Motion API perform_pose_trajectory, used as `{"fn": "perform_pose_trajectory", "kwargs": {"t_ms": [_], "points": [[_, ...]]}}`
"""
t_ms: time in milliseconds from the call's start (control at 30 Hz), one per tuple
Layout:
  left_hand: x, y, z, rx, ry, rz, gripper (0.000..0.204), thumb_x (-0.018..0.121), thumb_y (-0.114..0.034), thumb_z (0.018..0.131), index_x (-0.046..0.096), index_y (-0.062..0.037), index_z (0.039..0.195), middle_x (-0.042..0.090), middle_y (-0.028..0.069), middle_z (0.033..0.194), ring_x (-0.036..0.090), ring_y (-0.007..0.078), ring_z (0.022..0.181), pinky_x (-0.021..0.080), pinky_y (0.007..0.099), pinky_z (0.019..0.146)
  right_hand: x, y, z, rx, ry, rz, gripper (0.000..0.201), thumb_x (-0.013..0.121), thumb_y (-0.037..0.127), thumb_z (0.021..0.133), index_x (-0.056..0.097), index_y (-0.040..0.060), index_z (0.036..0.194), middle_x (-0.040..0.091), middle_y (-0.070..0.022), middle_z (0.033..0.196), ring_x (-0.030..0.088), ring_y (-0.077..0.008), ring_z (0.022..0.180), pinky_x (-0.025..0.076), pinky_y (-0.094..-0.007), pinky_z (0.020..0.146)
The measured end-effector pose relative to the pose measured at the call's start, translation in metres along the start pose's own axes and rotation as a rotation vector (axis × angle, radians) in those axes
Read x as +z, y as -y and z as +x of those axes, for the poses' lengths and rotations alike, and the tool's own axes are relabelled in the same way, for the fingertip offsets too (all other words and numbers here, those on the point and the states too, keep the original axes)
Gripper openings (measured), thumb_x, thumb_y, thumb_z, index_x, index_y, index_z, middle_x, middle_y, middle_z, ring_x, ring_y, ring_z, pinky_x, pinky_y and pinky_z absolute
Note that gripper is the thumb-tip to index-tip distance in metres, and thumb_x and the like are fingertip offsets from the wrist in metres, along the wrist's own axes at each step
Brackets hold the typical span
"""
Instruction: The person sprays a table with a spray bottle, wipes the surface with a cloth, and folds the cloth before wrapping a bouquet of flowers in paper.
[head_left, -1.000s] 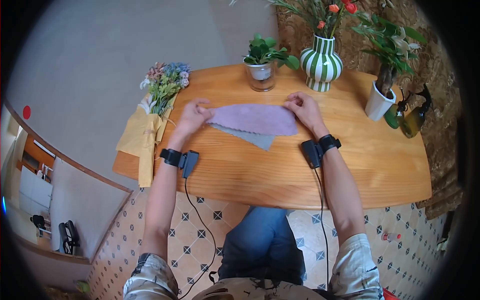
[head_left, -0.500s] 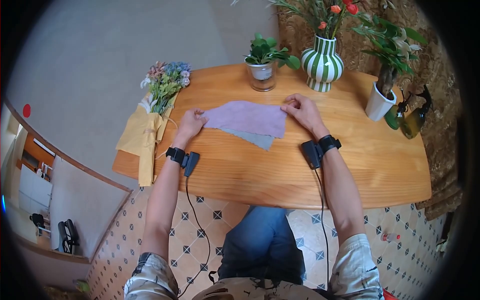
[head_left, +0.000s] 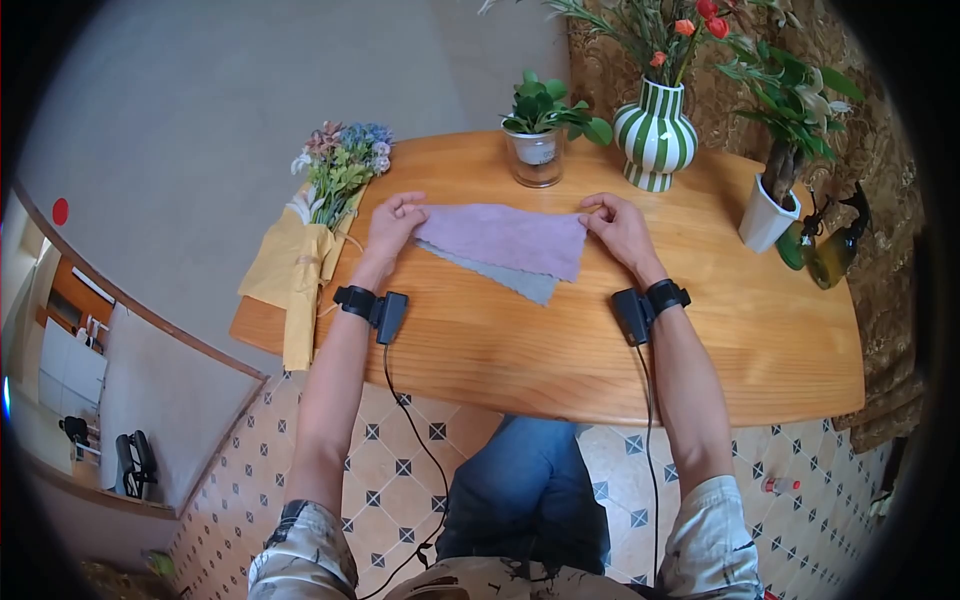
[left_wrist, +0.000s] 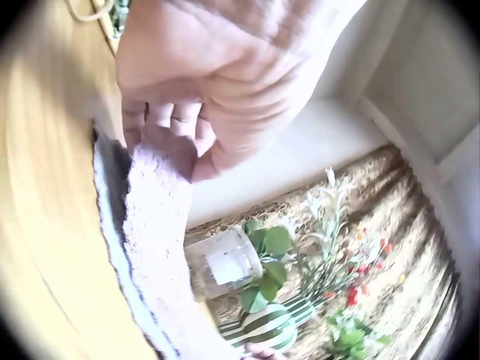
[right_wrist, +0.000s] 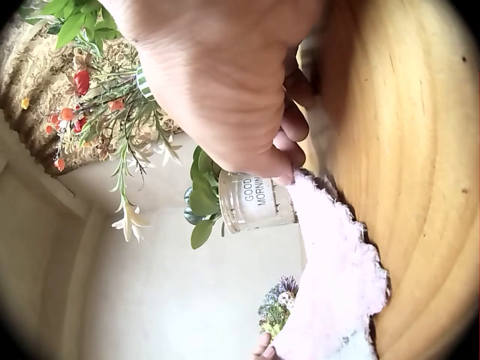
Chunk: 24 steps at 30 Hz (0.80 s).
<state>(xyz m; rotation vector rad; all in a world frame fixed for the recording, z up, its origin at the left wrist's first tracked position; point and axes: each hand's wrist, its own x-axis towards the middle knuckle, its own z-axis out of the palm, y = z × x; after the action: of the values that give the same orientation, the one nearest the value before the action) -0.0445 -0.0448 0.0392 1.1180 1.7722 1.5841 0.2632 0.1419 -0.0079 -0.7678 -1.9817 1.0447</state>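
Observation:
A purple cloth (head_left: 505, 235) stretches between the two hands above the wooden table, a grey-blue cloth layer (head_left: 500, 278) showing beneath its lower edge. The left hand (head_left: 392, 228) pinches its left corner between thumb and fingers, also visible in the left wrist view, where the cloth (left_wrist: 157, 217) hangs from the hand (left_wrist: 217, 82). At the right corner, the right hand (head_left: 620, 232) pinches with thumb and fingertips; the right wrist view shows this hand (right_wrist: 225, 82) gripping the cloth's (right_wrist: 330, 262) corner. Whether the grey-blue layer touches the table is unclear.
Behind the cloth on the table (head_left: 480, 370) stand a potted plant in a glass (head_left: 537, 160) and a striped vase (head_left: 655, 140). A white pot (head_left: 768, 215) and dark bottles (head_left: 830, 255) are at the right, a wrapped bouquet (head_left: 305, 255) at the left.
The left hand first moved slightly left and took the cloth's edge, then rose a little. The purple cloth has straightened between the hands, and the head view has shifted slightly.

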Motion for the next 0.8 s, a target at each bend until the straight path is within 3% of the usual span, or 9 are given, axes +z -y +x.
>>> {"fn": "perform_pose_trajectory", "kwargs": {"t_ms": [100,233,333,400,500,800], "points": [[-0.003,-0.010,-0.003,0.072,0.015,-0.233,0.027,0.061,-0.001,0.082,0.061,0.0002,0.109,0.063,0.0016,0.081,0.058,0.0069,0.074,0.045,0.0199,0.067,0.005,-0.015,0.006,-0.027,-0.025,0.083,0.024,0.069,0.011,0.080,0.066,0.0010,0.100,0.053,-0.0010,0.065,0.049,-0.0102,0.061,0.043,-0.0263,0.061],[-0.010,-0.010,0.000,0.141,0.019,-0.157,0.026,0.059,-0.001,0.082,0.062,0.0001,0.108,0.063,0.0008,0.081,0.057,0.0065,0.075,0.044,0.0192,0.069,0.007,-0.011,0.006,-0.041,-0.023,0.160,0.023,0.069,0.011,0.080,0.065,-0.0005,0.100,0.051,0.0001,0.064,0.047,-0.0088,0.060,0.042,-0.0249,0.060],[-0.013,0.002,0.005,0.095,0.057,-0.118,0.025,0.059,-0.001,0.082,0.063,0.0013,0.106,0.062,0.0002,0.079,0.057,0.0071,0.071,0.045,0.0199,0.065,0.005,-0.008,0.004,-0.057,-0.027,0.131,0.023,0.069,0.012,0.080,0.065,-0.0014,0.099,0.051,0.0004,0.064,0.047,-0.0081,0.061,0.042,-0.0247,0.059],[-0.016,0.021,0.012,0.020,-0.026,0.174,0.024,0.059,-0.003,0.081,0.063,0.0026,0.104,0.062,0.0007,0.077,0.057,0.0080,0.068,0.047,0.0211,0.063,0.003,-0.007,0.003,-0.025,0.002,0.033,0.021,0.067,0.007,0.082,0.063,-0.0023,0.100,0.055,0.0022,0.071,0.049,-0.0053,0.065,0.043,-0.0209,0.061],[-0.016,0.035,0.012,-0.074,-0.039,0.216,0.025,0.061,-0.004,0.080,0.063,0.0035,0.103,0.063,0.0020,0.076,0.058,0.0094,0.066,0.048,0.0222,0.059,0.005,-0.012,0.004,-0.025,-0.021,0.066,0.024,0.069,0.016,0.081,0.066,-0.0012,0.098,0.058,-0.0024,0.067,0.052,-0.0096,0.063,0.044,-0.0255,0.062],[-0.020,0.024,0.011,-0.106,-0.044,0.191,0.024,0.067,-0.007,0.081,0.063,0.0039,0.102,0.065,0.0046,0.080,0.060,0.0106,0.065,0.049,0.0229,0.056,0.004,-0.002,0.000,-0.021,0.037,0.014,0.033,0.072,0.024,0.080,0.065,0.0001,0.102,0.061,-0.0050,0.070,0.056,-0.0126,0.065,0.047,-0.0277,0.065]]}}
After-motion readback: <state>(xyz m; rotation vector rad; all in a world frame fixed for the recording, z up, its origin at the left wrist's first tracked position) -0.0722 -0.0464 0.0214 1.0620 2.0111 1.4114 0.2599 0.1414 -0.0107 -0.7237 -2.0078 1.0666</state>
